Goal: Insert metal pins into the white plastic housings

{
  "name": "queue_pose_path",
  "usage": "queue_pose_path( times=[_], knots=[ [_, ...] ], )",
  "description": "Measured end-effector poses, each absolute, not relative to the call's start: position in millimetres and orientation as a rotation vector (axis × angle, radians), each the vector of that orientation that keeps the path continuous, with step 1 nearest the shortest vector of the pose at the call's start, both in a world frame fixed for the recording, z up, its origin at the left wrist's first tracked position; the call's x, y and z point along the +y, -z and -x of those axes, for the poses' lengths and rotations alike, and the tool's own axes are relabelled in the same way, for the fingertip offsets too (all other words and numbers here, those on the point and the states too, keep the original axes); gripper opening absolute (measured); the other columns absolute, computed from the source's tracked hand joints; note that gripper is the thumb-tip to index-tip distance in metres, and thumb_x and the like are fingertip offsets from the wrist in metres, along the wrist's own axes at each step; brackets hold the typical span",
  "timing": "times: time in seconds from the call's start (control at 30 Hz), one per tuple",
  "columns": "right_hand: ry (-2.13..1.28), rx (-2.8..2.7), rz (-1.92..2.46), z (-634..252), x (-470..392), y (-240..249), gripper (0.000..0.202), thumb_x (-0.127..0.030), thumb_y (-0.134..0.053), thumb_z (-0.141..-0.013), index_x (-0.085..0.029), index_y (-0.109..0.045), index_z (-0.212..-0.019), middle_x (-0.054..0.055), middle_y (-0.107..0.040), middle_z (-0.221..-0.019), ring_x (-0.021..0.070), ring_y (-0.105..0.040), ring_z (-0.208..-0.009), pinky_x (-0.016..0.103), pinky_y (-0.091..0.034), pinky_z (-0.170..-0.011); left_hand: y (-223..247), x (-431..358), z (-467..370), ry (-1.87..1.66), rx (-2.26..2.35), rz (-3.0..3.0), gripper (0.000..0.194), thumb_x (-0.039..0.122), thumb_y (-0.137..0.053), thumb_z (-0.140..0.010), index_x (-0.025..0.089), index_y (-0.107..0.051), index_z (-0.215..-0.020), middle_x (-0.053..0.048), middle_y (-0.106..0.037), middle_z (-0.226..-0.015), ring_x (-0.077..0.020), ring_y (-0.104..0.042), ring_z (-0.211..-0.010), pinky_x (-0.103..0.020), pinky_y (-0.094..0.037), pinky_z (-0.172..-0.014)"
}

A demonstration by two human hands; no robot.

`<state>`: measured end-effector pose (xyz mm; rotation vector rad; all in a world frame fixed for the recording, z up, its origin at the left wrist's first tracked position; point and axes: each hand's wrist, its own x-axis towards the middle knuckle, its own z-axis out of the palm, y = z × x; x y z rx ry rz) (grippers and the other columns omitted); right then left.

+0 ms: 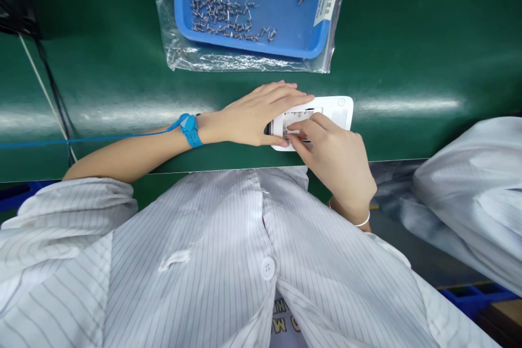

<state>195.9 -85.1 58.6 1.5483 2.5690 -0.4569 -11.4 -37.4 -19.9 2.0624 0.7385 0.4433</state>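
A white plastic housing (pixel 341 104) with rounded corners lies on the green bench top, its recessed compartment facing up. My left hand (pixel 261 111) spans its left end, thumb on the near edge and fingers along the far edge, gripping it. Over the compartment, my right hand (pixel 336 155) is closed in a pinch, thumb and index fingertips down inside the left part of the recess. Something small and greyish shows at those fingertips, too small to make out. The right hand covers the housing's near right part.
Beyond the hands, a blue tray (pixel 281 16) with many small metal spring-like parts (pixel 220 11) sits on a clear plastic bag (pixel 244 62). A blue cord runs left from my wristband (pixel 190 129). Cables (pixel 51 87) cross the bench at left. Another person's pale sleeve (pixel 477 185) is at right.
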Motion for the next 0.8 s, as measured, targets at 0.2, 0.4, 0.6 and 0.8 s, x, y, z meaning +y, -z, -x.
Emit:
queue_pose_path(
  times=[0.2, 0.4, 0.6, 0.8],
  knots=[
    [0.431, 2.537, -1.609, -192, -83, -57, 0.025, -0.032, -0.052, -0.104, -0.018, -0.070, -0.094, 0.004, -0.067, -0.095, 0.0143, -0.056, -0.067, 0.031, -0.020, -0.053, 18, -37, 12, -0.412, 0.744, -2.065, 0.093, 0.077, -0.058, -0.085, 0.027, -0.033, -0.159, -0.009, -0.038, -0.161, -0.0397, -0.024, -0.154, -0.061, -0.018, -0.126],
    [0.412, 2.551, -1.607, -186, -87, -54, 0.025, -0.029, -0.048, -0.103, -0.018, -0.070, -0.105, 0.006, -0.067, -0.101, 0.0152, -0.057, -0.068, 0.031, -0.020, -0.053, 20, -37, 12, -0.423, 0.742, -2.078, 0.092, 0.074, -0.060, -0.085, 0.027, -0.033, -0.159, -0.009, -0.039, -0.161, -0.0386, -0.026, -0.154, -0.060, -0.018, -0.127],
    [0.445, 2.530, -1.740, -186, -91, -50, 0.022, -0.032, -0.050, -0.101, -0.017, -0.065, -0.100, 0.005, -0.067, -0.093, 0.0156, -0.057, -0.066, 0.029, -0.022, -0.054, 20, -39, 11, -0.440, 0.746, -2.078, 0.091, 0.072, -0.063, -0.084, 0.027, -0.034, -0.158, -0.009, -0.039, -0.161, -0.0397, -0.027, -0.153, -0.063, -0.019, -0.126],
    [0.410, 2.493, -1.777, -183, -88, -48, 0.025, -0.030, -0.044, -0.103, -0.017, -0.065, -0.099, 0.006, -0.067, -0.093, 0.0153, -0.055, -0.064, 0.029, -0.022, -0.054, 21, -40, 11, -0.449, 0.748, -2.069, 0.093, 0.071, -0.064, -0.083, 0.028, -0.033, -0.159, -0.009, -0.039, -0.161, -0.0409, -0.026, -0.153, -0.065, -0.016, -0.126]
  ],
)
